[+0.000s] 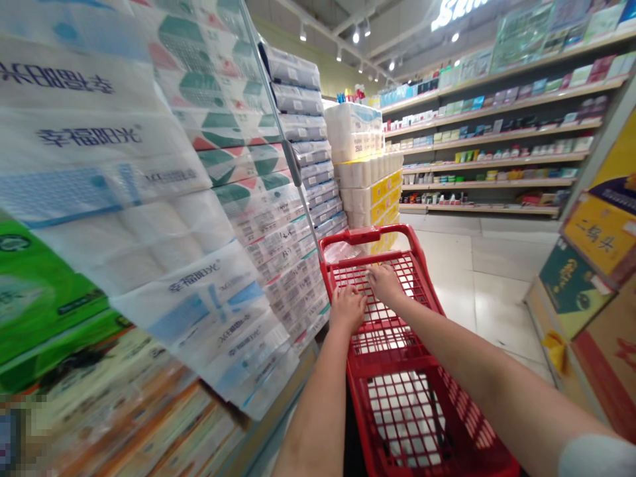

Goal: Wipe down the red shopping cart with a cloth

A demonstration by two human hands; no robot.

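My left hand (346, 309) and my right hand (385, 283) rest side by side on the wire mesh of a red shopping cart (370, 234), fingers curled over it. Nothing else is in either hand. The cart's basket stands in front of me, and its mesh floor shows no goods. Just left of my left forearm, large plastic-wrapped packs of toilet paper (149, 232) tower in a stack, blurred close to the camera. Beyond the cart's far rim stand yellow-and-white packs of paper rolls (370, 192).
Long shelves of small bottles and boxes (497, 142) line the right side beyond a pale tiled floor (477, 291). Printed cardboard cartons (591, 258) stand at the near right. Green-printed packages (40, 291) sit low on the left.
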